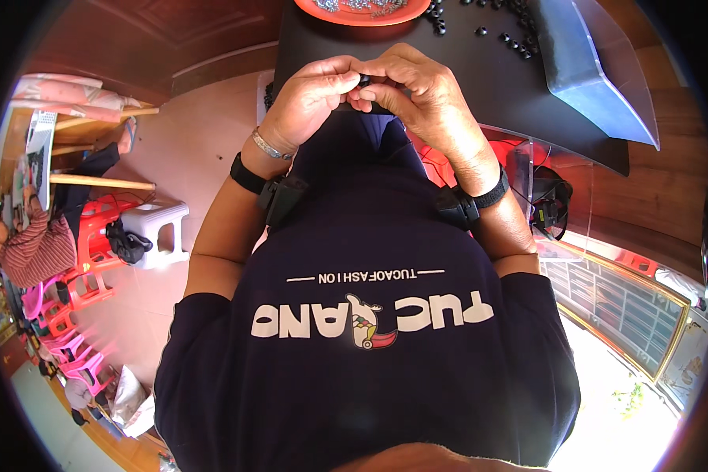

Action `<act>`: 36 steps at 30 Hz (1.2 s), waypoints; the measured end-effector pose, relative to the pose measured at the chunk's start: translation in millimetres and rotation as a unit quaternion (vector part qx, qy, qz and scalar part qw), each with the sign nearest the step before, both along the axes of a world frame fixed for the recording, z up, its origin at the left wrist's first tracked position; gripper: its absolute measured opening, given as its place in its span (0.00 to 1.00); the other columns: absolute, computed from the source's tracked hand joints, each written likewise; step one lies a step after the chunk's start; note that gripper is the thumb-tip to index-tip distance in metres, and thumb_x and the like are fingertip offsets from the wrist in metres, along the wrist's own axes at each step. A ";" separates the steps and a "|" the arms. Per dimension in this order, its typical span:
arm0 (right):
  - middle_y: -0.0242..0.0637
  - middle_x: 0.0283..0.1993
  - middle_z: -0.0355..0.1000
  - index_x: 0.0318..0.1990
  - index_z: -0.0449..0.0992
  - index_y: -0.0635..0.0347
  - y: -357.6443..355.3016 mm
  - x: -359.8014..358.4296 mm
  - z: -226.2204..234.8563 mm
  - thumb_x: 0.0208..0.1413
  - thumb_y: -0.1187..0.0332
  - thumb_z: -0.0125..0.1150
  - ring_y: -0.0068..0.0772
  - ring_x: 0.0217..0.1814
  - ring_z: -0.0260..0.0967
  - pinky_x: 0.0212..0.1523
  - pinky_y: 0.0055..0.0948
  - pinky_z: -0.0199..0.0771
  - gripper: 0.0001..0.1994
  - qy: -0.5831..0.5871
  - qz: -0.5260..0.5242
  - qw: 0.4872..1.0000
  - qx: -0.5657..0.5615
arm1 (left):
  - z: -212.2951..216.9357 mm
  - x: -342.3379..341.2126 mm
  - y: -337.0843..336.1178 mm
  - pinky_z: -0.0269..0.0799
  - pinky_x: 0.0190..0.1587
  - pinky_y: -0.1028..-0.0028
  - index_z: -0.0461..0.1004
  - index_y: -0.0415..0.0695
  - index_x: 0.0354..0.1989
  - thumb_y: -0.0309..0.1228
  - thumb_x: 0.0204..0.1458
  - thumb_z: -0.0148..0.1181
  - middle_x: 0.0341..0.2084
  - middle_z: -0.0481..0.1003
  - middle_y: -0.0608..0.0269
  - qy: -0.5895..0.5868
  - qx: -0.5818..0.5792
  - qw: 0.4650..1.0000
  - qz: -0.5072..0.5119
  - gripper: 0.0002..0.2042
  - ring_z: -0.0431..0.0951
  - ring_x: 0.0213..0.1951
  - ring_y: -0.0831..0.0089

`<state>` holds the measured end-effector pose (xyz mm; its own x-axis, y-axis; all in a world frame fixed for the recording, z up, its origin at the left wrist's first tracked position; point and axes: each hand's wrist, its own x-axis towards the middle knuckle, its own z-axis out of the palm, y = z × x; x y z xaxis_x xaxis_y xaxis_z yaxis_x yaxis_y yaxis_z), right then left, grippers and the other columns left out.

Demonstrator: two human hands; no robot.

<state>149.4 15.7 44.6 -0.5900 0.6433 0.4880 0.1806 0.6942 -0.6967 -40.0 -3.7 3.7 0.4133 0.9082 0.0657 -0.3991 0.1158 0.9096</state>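
My left hand and my right hand meet at the near edge of the black table. Between their fingertips is a small black round piece, mostly covered by the fingers. Both hands are closed, thumb against forefinger, around it. Just beyond them sits an orange-red dish filled with small shiny metal parts. More black round pieces lie loose on the tabletop, to the right of the dish.
A clear bent plastic panel stands at the table's right side. Red and white plastic stools are on the floor to the left. Another person in a striped top sits at the far left.
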 end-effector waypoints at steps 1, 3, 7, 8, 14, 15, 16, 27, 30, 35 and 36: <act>0.36 0.34 0.71 0.43 0.76 0.61 -0.3 -0.8 0.2 0.50 0.75 0.63 0.29 0.35 0.74 0.36 0.26 0.74 0.11 0.000 0.000 1.000 0.000 | -1.1 0.3 -0.4 0.68 0.42 0.76 0.71 0.35 0.42 0.34 0.58 0.47 0.29 0.72 0.64 -0.006 -0.001 1.000 0.005 0.14 0.74 0.34 0.75; 0.37 0.34 0.71 0.41 0.76 0.60 -0.2 -3.8 0.0 0.50 0.75 0.63 0.32 0.35 0.74 0.36 0.26 0.74 0.10 -0.002 -0.020 1.000 0.023 | -1.5 0.9 -0.7 0.68 0.42 0.76 0.71 0.35 0.42 0.34 0.58 0.46 0.29 0.72 0.64 -0.012 -0.002 1.000 0.011 0.14 0.73 0.34 0.75; 0.38 0.33 0.71 0.40 0.76 0.60 3.0 -6.7 -1.7 0.49 0.74 0.63 0.34 0.34 0.74 0.35 0.27 0.75 0.10 -0.009 -0.023 0.999 0.024 | -3.7 -0.8 -0.3 0.67 0.43 0.74 0.70 0.34 0.44 0.34 0.58 0.46 0.31 0.72 0.62 -0.018 -0.011 1.000 0.022 0.15 0.73 0.34 0.73; 0.37 0.33 0.71 0.39 0.75 0.61 4.7 -6.9 -2.8 0.49 0.75 0.63 0.33 0.34 0.74 0.34 0.27 0.75 0.09 -0.011 -0.018 0.999 0.024 | -4.5 -1.6 0.0 0.67 0.44 0.73 0.69 0.33 0.45 0.34 0.59 0.45 0.33 0.72 0.60 -0.020 -0.001 1.000 0.014 0.16 0.73 0.36 0.71; 0.34 0.32 0.71 0.41 0.75 0.62 6.4 -4.3 -0.4 0.50 0.79 0.61 0.26 0.36 0.75 0.36 0.23 0.77 0.10 -0.001 0.030 0.997 -0.066 | -3.4 -0.1 -2.9 0.67 0.41 0.76 0.71 0.34 0.44 0.33 0.58 0.46 0.29 0.71 0.63 -0.015 -0.002 0.999 0.035 0.14 0.72 0.33 0.76; 0.33 0.32 0.71 0.42 0.76 0.63 6.7 -3.6 -0.2 0.50 0.80 0.61 0.25 0.37 0.75 0.37 0.22 0.77 0.11 0.004 0.041 0.992 -0.116 | -2.0 0.3 -2.9 0.67 0.41 0.76 0.71 0.34 0.44 0.33 0.58 0.46 0.29 0.71 0.63 -0.015 -0.002 0.999 0.035 0.14 0.72 0.33 0.76; 0.33 0.32 0.71 0.42 0.76 0.63 7.0 -2.8 -1.3 0.50 0.80 0.61 0.25 0.37 0.75 0.37 0.22 0.77 0.11 0.005 0.041 0.992 -0.116 | 0.5 0.6 -2.6 0.67 0.43 0.74 0.70 0.34 0.44 0.33 0.58 0.46 0.32 0.71 0.63 -0.033 -0.014 0.999 0.029 0.14 0.72 0.36 0.74; 0.34 0.37 0.71 0.51 0.69 0.62 8.4 -4.1 -20.0 0.50 0.82 0.61 0.23 0.39 0.74 0.42 0.23 0.78 0.19 0.064 0.020 0.974 -0.217 | 6.5 12.2 -2.1 0.66 0.40 0.78 0.70 0.39 0.35 0.32 0.58 0.48 0.30 0.71 0.66 -0.065 -0.040 0.993 0.092 0.09 0.71 0.34 0.79; 0.29 0.31 0.72 0.41 0.76 0.61 8.5 -8.3 -27.4 0.48 0.76 0.66 0.16 0.31 0.71 0.32 0.17 0.74 0.12 0.127 -0.018 0.963 -0.237 | 1.1 11.0 -1.5 0.68 0.40 0.78 0.70 0.39 0.35 0.33 0.58 0.48 0.28 0.72 0.66 -0.053 -0.023 0.995 0.080 0.09 0.72 0.33 0.78; 0.34 0.34 0.72 0.41 0.76 0.66 6.4 -8.4 -23.6 0.51 0.78 0.62 0.23 0.36 0.75 0.38 0.21 0.79 0.10 0.181 0.030 0.953 -0.240 | 1.6 8.4 -1.2 0.71 0.41 0.75 0.71 0.38 0.35 0.34 0.58 0.49 0.26 0.73 0.65 -0.061 -0.031 0.995 0.075 0.10 0.74 0.33 0.76; 0.35 0.35 0.72 0.41 0.76 0.67 6.1 -7.9 -22.0 0.51 0.79 0.61 0.25 0.38 0.75 0.40 0.22 0.80 0.09 0.179 0.036 0.956 -0.229 | 0.7 7.7 -0.7 0.71 0.41 0.75 0.71 0.38 0.35 0.34 0.58 0.49 0.26 0.73 0.65 -0.062 -0.030 0.995 0.075 0.10 0.74 0.33 0.76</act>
